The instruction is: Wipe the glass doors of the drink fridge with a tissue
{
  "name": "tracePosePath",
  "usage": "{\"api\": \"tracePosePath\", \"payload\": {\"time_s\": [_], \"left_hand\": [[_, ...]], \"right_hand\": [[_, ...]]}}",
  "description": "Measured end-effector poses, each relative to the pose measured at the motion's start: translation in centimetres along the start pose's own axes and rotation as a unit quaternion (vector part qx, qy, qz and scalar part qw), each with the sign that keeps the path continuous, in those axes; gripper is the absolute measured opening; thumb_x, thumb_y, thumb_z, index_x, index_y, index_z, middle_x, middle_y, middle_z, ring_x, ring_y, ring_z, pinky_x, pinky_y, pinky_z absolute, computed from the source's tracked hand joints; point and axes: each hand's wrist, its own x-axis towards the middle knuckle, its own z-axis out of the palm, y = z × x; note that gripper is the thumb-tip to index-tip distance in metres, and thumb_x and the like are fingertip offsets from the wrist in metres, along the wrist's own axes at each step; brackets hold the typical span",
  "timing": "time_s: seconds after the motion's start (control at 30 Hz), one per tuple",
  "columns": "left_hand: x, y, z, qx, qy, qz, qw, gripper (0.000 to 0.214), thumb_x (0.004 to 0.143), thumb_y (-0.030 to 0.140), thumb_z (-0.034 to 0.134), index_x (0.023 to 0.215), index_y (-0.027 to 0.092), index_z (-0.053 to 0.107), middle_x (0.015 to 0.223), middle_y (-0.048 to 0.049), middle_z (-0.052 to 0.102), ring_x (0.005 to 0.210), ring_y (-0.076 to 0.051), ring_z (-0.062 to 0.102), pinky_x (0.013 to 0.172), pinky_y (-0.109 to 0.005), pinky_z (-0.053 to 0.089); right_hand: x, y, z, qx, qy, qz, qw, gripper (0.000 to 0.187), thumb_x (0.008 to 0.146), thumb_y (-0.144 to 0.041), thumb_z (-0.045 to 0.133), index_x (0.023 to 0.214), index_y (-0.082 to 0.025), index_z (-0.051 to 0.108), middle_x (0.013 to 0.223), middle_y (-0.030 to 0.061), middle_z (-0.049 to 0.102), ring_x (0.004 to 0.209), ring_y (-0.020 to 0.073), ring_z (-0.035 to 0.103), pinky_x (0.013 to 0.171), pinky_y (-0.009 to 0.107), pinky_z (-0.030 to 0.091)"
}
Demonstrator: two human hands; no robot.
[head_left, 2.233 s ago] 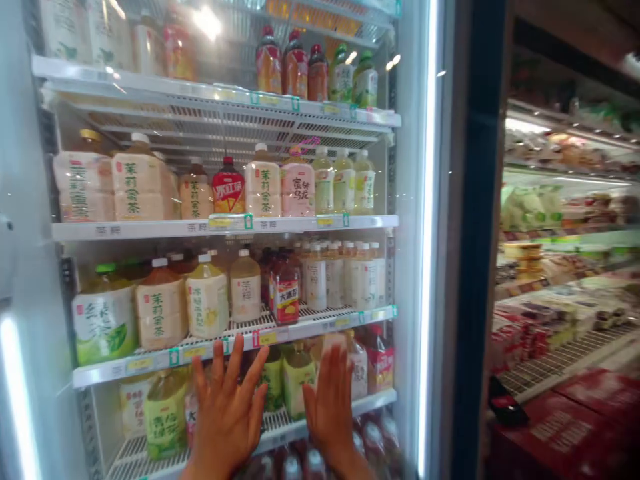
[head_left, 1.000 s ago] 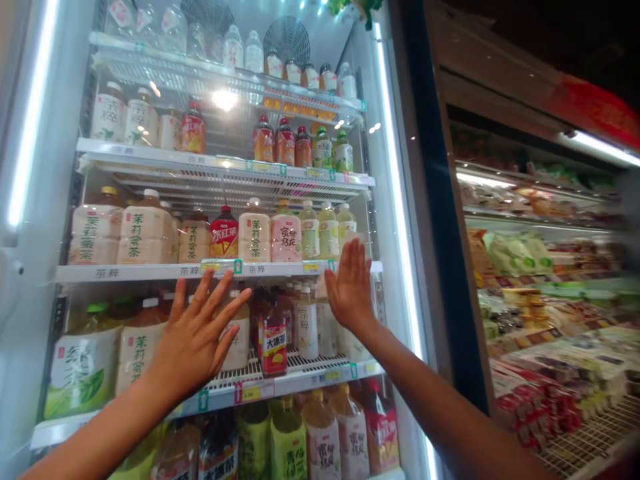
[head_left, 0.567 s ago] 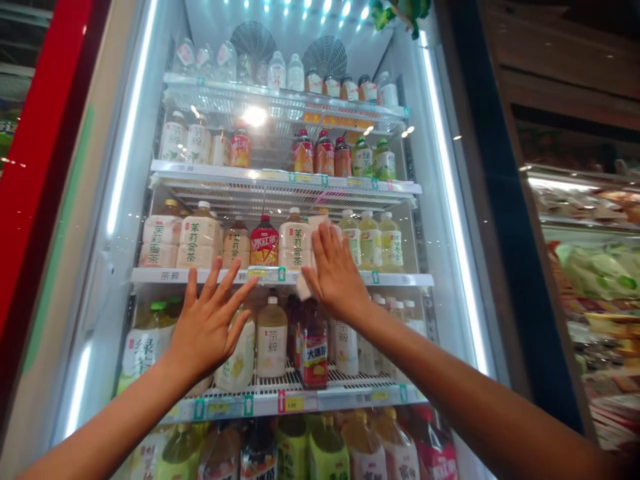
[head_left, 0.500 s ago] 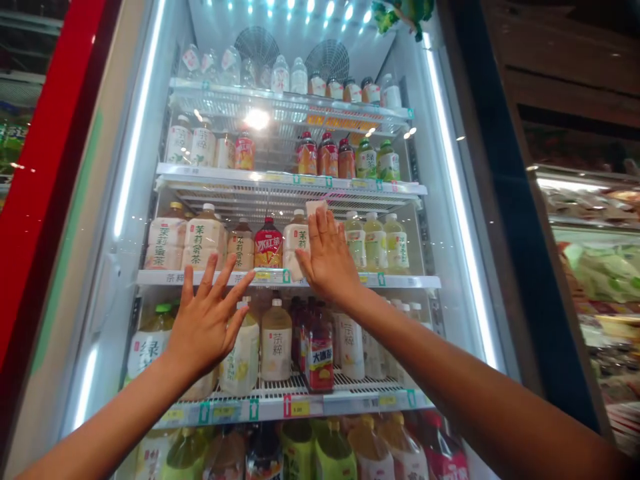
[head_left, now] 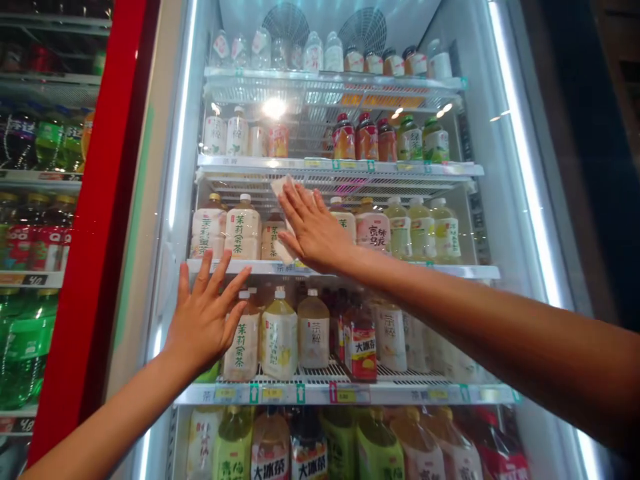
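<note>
My right hand (head_left: 313, 230) lies flat against the glass door (head_left: 500, 220) of a lit drinks fridge, level with the middle bottle shelf. It presses a white cloth (head_left: 281, 185) onto the glass; the cloth's corners show above and below the fingers. My left hand (head_left: 205, 320) rests lower and to the left with fingers spread, palm flat on the same glass, and holds nothing. Behind the glass stand rows of tea bottles (head_left: 243, 230) on white wire shelves (head_left: 350, 165).
A red-framed fridge (head_left: 95, 220) with green and dark bottles (head_left: 25, 347) stands to the left. A bright light strip (head_left: 525, 167) runs down the door's right edge, with a dark frame beyond it. Two fans (head_left: 363, 27) sit at the top inside.
My right hand has slid the cloth left and up across the glass, from the right side to near the middle. The left hand stays flat on the glass. The view has swung left.
</note>
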Motion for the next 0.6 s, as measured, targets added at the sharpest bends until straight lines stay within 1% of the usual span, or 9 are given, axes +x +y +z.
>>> {"api": "tracePosePath", "payload": {"time_s": [0.07, 0.1, 0.2, 0.27, 0.33, 0.4, 0.5, 0.53, 0.6], "left_hand": [[-1.0, -0.6, -0.3, 0.003, -0.004, -0.017, 1.000, 0.071, 0.100, 0.045, 0.049, 0.161, 0.042, 0.014, 0.174, -0.0012, 0.011, 0.162, -0.029, 0.001, 0.129, -0.065, 0.001], [-1.6, -0.9, -0.5, 0.005, -0.005, -0.021, 1.000, 0.071, 0.100, 0.045, 0.049, 0.161, 0.042, 0.014, 0.174, -0.0017, 0.011, 0.162, -0.029, 0.001, 0.129, -0.065, 0.002], [-3.5, -2.0, -1.3, 0.012, -0.008, -0.020, 1.000, 0.071, 0.100, 0.045, 0.050, 0.161, 0.041, 0.015, 0.174, -0.0027, 0.012, 0.162, -0.030, 0.003, 0.128, -0.066, 0.003], [-4.0, -2.7, -1.8, 0.030, -0.011, -0.017, 0.999, 0.071, 0.100, 0.043, 0.050, 0.161, 0.041, 0.015, 0.174, -0.0032, 0.013, 0.161, -0.031, 0.003, 0.128, -0.068, 0.005], [-3.6, -3.4, -2.1, 0.052, -0.012, -0.015, 0.998, 0.071, 0.100, 0.037, 0.049, 0.162, 0.040, 0.013, 0.174, -0.0038, 0.013, 0.161, -0.032, 0.003, 0.128, -0.070, 0.008], [-3.0, -3.8, -2.2, 0.056, -0.007, -0.018, 0.998, 0.072, 0.101, 0.033, 0.048, 0.162, 0.038, 0.011, 0.174, -0.0046, 0.010, 0.161, -0.032, 0.002, 0.127, -0.069, 0.014], [-2.5, -3.9, -2.2, 0.021, 0.002, -0.035, 0.999, 0.074, 0.100, 0.034, 0.047, 0.164, 0.031, 0.009, 0.174, -0.0095, 0.008, 0.161, -0.032, 0.006, 0.127, -0.062, 0.027], [-2.7, -3.9, -2.2, 0.011, 0.001, -0.039, 0.999, 0.074, 0.100, 0.034, 0.047, 0.164, 0.027, 0.009, 0.174, -0.0118, 0.010, 0.161, -0.031, 0.009, 0.126, -0.059, 0.031], [-3.4, -3.8, -2.2, 0.005, -0.005, -0.034, 0.999, 0.074, 0.101, 0.035, 0.045, 0.164, 0.022, 0.008, 0.172, -0.0154, 0.018, 0.160, -0.030, 0.015, 0.125, -0.055, 0.036]], "right_hand": [[0.7, -2.4, 0.6, 0.004, 0.016, 0.031, 0.999, 0.071, 0.106, -0.047, 0.034, 0.161, -0.005, 0.018, 0.172, 0.0181, 0.011, 0.161, 0.0330, 0.006, 0.131, 0.059, 0.010], [-0.3, -4.1, 1.1, 0.007, 0.018, 0.011, 1.000, 0.073, 0.105, -0.048, 0.036, 0.161, -0.004, 0.019, 0.172, 0.0183, 0.012, 0.161, 0.0333, 0.007, 0.131, 0.058, 0.010], [-4.8, -8.8, 2.5, 0.019, 0.003, -0.124, 0.992, 0.077, 0.104, -0.052, 0.041, 0.162, -0.006, 0.020, 0.172, 0.0160, 0.015, 0.161, 0.0317, 0.011, 0.132, 0.052, 0.013], [-6.1, -10.1, 2.8, 0.021, -0.013, -0.186, 0.982, 0.078, 0.103, -0.054, 0.042, 0.163, -0.009, 0.021, 0.172, 0.0133, 0.015, 0.161, 0.0289, 0.013, 0.133, 0.049, 0.014], [-4.4, -9.7, 2.4, 0.019, -0.027, -0.192, 0.981, 0.075, 0.104, -0.053, 0.039, 0.163, -0.010, 0.022, 0.173, 0.0117, 0.016, 0.161, 0.0268, 0.014, 0.133, 0.048, 0.014], [-0.6, -8.7, 1.6, 0.018, -0.034, -0.147, 0.988, 0.070, 0.106, -0.048, 0.037, 0.163, -0.011, 0.022, 0.173, 0.0112, 0.017, 0.161, 0.0267, 0.014, 0.133, 0.051, 0.013], [4.6, -8.1, 0.6, 0.016, -0.026, -0.077, 0.997, 0.066, 0.106, -0.040, 0.036, 0.162, -0.010, 0.023, 0.173, 0.0110, 0.017, 0.161, 0.0294, 0.012, 0.132, 0.057, 0.012], [5.4, -8.3, 0.4, 0.015, -0.028, -0.086, 0.996, 0.065, 0.106, -0.039, 0.035, 0.162, -0.010, 0.024, 0.173, 0.0103, 0.017, 0.161, 0.0297, 0.011, 0.132, 0.057, 0.011], [5.8, -9.2, 0.2, 0.015, -0.047, -0.149, 0.988, 0.063, 0.106, -0.039, 0.035, 0.162, -0.012, 0.026, 0.173, 0.0073, 0.018, 0.161, 0.0289, 0.012, 0.132, 0.056, 0.011]]}}
